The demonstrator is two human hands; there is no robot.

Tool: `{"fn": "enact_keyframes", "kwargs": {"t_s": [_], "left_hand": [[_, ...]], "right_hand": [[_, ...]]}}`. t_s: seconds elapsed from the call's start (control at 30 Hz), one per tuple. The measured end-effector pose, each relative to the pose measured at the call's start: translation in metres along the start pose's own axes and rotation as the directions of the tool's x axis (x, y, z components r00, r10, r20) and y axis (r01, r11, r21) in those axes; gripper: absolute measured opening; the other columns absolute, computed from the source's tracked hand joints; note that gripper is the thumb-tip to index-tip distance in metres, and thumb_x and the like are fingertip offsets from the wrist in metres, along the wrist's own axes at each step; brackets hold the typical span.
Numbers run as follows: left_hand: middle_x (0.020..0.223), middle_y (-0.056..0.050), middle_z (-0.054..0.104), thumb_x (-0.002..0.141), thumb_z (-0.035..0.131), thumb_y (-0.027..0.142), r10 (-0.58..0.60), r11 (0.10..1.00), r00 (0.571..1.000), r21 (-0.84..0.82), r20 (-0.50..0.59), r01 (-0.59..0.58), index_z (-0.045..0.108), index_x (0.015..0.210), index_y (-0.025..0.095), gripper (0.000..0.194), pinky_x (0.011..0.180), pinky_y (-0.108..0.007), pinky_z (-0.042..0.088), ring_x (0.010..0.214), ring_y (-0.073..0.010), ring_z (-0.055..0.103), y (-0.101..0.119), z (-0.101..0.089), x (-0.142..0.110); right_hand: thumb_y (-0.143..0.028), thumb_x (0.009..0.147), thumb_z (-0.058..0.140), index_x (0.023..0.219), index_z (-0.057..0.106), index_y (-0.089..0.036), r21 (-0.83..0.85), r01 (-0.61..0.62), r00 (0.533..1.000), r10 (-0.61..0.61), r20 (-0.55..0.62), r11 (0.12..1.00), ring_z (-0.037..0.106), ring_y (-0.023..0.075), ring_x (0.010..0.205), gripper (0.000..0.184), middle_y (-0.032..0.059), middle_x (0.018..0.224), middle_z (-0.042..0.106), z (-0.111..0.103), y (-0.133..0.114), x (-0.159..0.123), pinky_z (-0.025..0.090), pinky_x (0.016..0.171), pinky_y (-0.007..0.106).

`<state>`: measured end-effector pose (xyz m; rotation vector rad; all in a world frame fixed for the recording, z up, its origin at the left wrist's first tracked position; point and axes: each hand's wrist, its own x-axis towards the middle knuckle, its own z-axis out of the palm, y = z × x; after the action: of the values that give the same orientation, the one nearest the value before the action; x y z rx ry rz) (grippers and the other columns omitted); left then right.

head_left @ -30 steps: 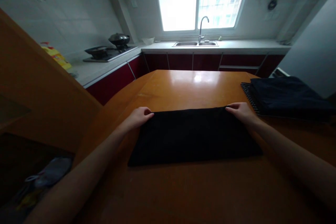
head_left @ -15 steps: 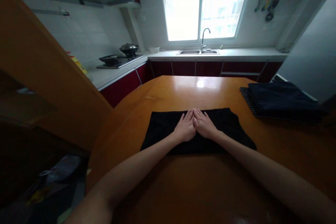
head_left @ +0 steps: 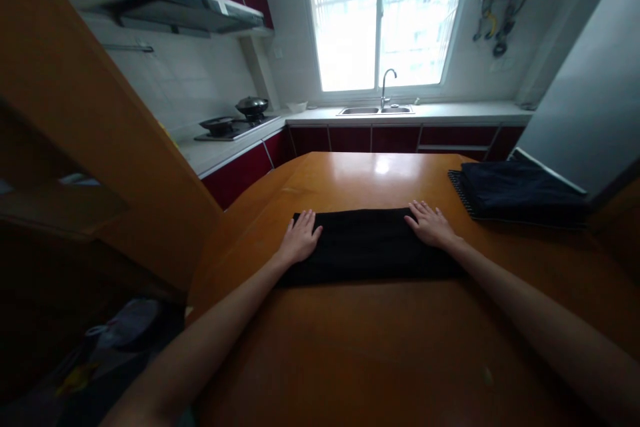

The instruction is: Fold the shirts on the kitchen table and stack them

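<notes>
The black cloth lies in a flat, long band on the wooden bench, apparently already folded and mostly smooth; whether more folding is left cannot be told. The left hand rests on its left end, the right hand near its far right corner; the fingers of both are slightly spread, palms down, pinching nothing. Dark folded fabric sits at the bench's right; beyond are a sink, a bright window and a stove bearing pans.
</notes>
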<state>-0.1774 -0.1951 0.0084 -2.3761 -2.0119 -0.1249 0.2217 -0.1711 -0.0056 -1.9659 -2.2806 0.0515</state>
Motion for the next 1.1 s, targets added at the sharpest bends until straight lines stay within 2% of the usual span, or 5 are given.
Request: {"fn": "enact_keyframes", "kwargs": {"t_s": [0.13, 0.37, 0.5, 0.73, 1.1], "left_hand": [[0.166, -0.012, 0.016, 0.106, 0.019, 0.045, -0.038, 0.999, 0.999, 0.015, 0.020, 0.037, 0.026, 0.158, 0.011, 0.063, 0.122, -0.057, 0.013, 0.155, -0.0280, 0.012, -0.002, -0.016, -0.004], [0.166, -0.012, 0.020, 0.105, 0.022, 0.035, 0.398, 0.917, 0.912, 0.034, -0.100, -0.397, 0.027, 0.158, 0.007, 0.060, 0.123, -0.049, 0.019, 0.154, -0.0239, 0.014, 0.109, -0.013, -0.029], [0.165, -0.014, 0.023, 0.104, 0.025, 0.031, 0.455, 0.890, 0.888, 0.004, -0.067, -0.456, 0.027, 0.158, 0.007, 0.059, 0.122, -0.047, 0.023, 0.153, -0.0247, 0.019, 0.131, 0.005, -0.048], [0.164, -0.010, 0.025, 0.106, 0.026, 0.043, 0.373, 0.926, 0.927, -0.039, -0.037, -0.375, 0.028, 0.158, 0.010, 0.062, 0.123, -0.045, 0.021, 0.153, -0.0240, 0.021, 0.109, -0.003, -0.057], [0.166, -0.010, 0.019, 0.104, 0.020, 0.058, 0.192, 0.980, 0.981, 0.042, 0.022, -0.192, 0.025, 0.160, 0.014, 0.072, 0.125, -0.045, 0.014, 0.154, -0.0235, 0.016, 0.016, -0.005, -0.105]], "right_hand": [[-0.046, 0.103, 0.022, 0.157, 0.031, -0.008, -0.005, -0.064, 0.993, 0.063, -0.100, 0.998, 0.016, 0.0292, 0.153, 0.066, 0.0157, 0.164, 0.025, -0.012, -0.007, -0.008, 0.010, 0.121, 0.061], [-0.031, 0.100, 0.028, 0.156, 0.034, -0.008, 0.059, 0.220, 0.963, -0.207, -0.172, 0.974, 0.021, 0.0252, 0.153, 0.060, 0.0134, 0.164, 0.027, -0.007, -0.113, -0.065, 0.018, 0.121, 0.053], [-0.028, 0.098, 0.032, 0.155, 0.035, -0.006, 0.063, 0.265, 0.957, -0.254, -0.136, 0.962, 0.025, 0.0261, 0.151, 0.061, 0.0156, 0.161, 0.032, 0.005, -0.135, -0.086, 0.019, 0.121, 0.050], [-0.050, 0.102, 0.029, 0.154, 0.037, -0.007, 0.082, 0.209, 0.975, -0.201, -0.099, 0.974, 0.024, 0.0247, 0.151, 0.068, 0.0142, 0.162, 0.031, 0.001, -0.091, -0.091, 0.018, 0.123, 0.045], [-0.054, 0.101, 0.025, 0.160, 0.027, -0.017, -0.024, 0.078, 0.994, -0.079, -0.078, 0.997, 0.011, 0.0250, 0.155, 0.069, 0.0090, 0.167, 0.015, 0.004, -0.009, -0.116, 0.008, 0.123, 0.052]]}}
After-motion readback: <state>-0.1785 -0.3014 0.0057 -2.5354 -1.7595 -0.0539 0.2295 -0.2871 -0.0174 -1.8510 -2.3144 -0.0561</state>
